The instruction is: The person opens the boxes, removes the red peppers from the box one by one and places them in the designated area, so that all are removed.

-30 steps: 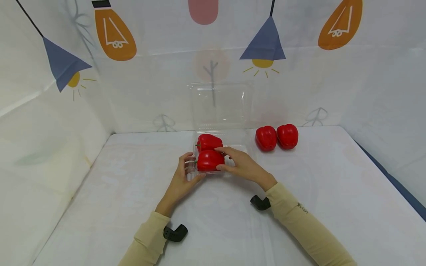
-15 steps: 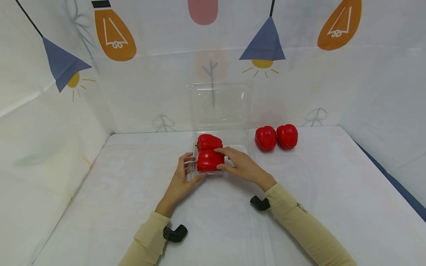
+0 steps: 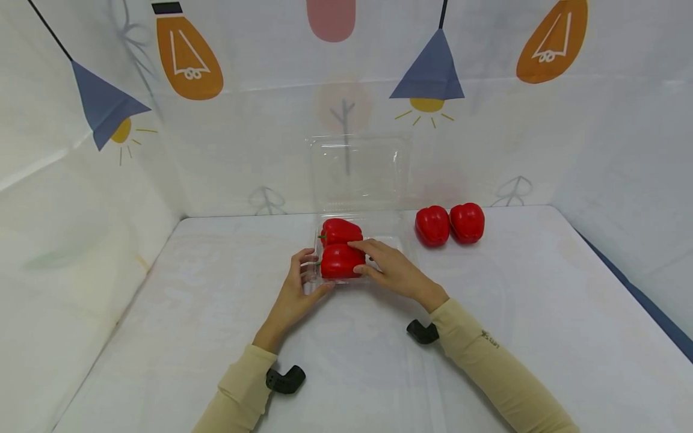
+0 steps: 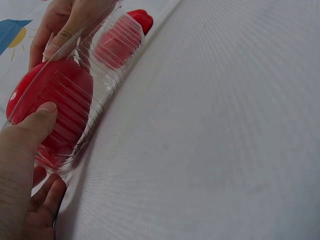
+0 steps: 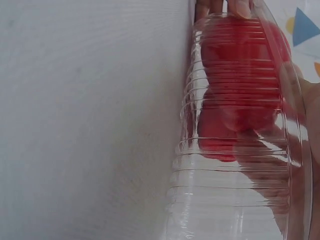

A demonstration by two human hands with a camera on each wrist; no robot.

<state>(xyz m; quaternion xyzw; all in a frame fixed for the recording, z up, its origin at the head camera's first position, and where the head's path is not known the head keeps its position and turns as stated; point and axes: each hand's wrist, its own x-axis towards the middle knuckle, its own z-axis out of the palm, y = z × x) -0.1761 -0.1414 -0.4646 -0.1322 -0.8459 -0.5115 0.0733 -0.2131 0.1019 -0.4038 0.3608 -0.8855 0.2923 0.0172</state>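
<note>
Two red bell peppers lie one behind the other in the left half of a clear plastic clamshell container [image 3: 387, 240]. The near bell pepper [image 3: 341, 262] is between the thumb and fingers of my right hand [image 3: 397, 269], which grips its right end. Behind it sits the far bell pepper [image 3: 340, 231], its green stem pointing left. My left hand [image 3: 292, 294] holds the container's near left corner. In the left wrist view its thumb [image 4: 37, 125] presses the ribbed front wall, with the other fingers round the side. The right hand's fingers are partly hidden by the container wall in the right wrist view.
The container's lid [image 3: 360, 171] stands raised against the patterned backdrop. Two more red bell peppers [image 3: 432, 226] lie side by side to the right of the container, near the back edge of the white table [image 3: 514, 313].
</note>
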